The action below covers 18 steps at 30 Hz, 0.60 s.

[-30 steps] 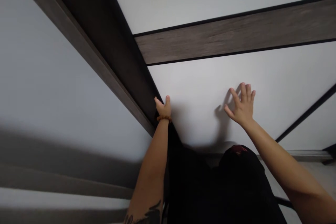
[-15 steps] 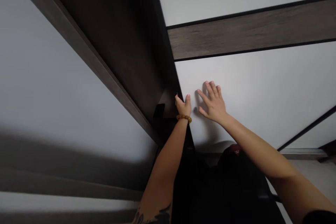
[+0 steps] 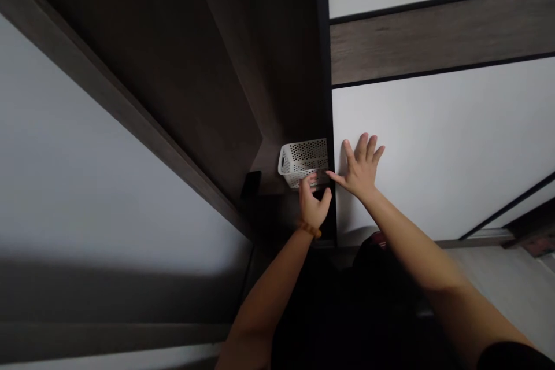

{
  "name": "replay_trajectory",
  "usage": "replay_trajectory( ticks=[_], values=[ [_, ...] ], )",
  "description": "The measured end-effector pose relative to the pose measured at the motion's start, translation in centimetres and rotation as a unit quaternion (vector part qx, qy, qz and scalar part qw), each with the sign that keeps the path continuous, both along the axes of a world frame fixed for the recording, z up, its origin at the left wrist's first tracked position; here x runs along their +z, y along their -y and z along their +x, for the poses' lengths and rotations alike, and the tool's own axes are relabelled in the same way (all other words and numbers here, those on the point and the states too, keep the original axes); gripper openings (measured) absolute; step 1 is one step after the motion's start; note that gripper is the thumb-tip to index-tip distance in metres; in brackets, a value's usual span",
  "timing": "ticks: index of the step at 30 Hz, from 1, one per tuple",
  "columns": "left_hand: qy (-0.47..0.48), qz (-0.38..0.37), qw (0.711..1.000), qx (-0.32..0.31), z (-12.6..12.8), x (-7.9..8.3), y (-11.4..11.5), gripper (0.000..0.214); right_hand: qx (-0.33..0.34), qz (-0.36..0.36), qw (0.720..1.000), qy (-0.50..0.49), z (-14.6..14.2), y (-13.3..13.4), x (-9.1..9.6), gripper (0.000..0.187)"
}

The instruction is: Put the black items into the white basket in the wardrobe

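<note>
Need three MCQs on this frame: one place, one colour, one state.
1. Which wrist wears the bead bracelet?
A. Left
B. Right
C. Neither

2. What colour is the perforated basket?
A. Black
B. Brown
C. White

3. What is the right hand doing?
A. Gripping the basket
B. Spread open against the white panel
C. Clenched in a fist

Answers:
1. A: the beads sit just below the left hand.
2. C: its pale walls show dark holes.
3. B: the fingers fan out on the panel.
</note>
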<state>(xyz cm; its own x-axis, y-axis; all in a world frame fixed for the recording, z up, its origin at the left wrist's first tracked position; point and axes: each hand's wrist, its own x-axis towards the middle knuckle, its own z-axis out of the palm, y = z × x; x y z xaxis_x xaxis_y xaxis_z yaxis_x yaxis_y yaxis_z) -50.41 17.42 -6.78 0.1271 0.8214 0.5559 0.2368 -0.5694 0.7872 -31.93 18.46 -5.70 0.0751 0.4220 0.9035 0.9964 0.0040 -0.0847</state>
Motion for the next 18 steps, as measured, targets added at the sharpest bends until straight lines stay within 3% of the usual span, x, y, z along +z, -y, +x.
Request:
replay_trajectory(
  ticks=[2,4,6,8,11,14,18],
  values=[
    [-0.078,-0.030,0.995,-0.054,-1.8,-1.6,2.8,0.042,-0.013,0.005,1.000,-0.007,0.6,-0.6,-0.5,0.113],
    [-0.195,-0.066,0.963,-0.173,-4.0,-3.2,5.4,0.043,-0.020,0.000,1.000,-0.018,1.4,-0.9,-0.8,0.114],
    [-0.311,-0.104,0.896,-0.300,-6.2,-4.8,7.6,0.057,-0.025,-0.006,0.999,-0.026,2.3,-1.2,-1.1,0.114],
    [-0.395,-0.137,0.824,-0.382,-8.2,-6.4,9.2,0.082,-0.037,-0.011,0.999,-0.027,3.1,-1.2,-1.3,0.115],
    [-0.468,-0.166,0.759,-0.421,-10.2,-8.6,10.5,0.106,-0.061,-0.017,0.998,-0.026,4.1,-1.2,-1.5,0.114],
    [-0.521,-0.168,0.728,-0.413,-10.7,-10.1,11.1,0.116,-0.074,-0.013,0.997,-0.027,5.0,-1.0,-1.9,0.113],
    [-0.578,-0.162,0.699,-0.390,-10.4,-10.5,11.0,0.124,-0.081,-0.011,0.996,-0.046,6.7,-0.8,-2.6,0.111]
  ],
)
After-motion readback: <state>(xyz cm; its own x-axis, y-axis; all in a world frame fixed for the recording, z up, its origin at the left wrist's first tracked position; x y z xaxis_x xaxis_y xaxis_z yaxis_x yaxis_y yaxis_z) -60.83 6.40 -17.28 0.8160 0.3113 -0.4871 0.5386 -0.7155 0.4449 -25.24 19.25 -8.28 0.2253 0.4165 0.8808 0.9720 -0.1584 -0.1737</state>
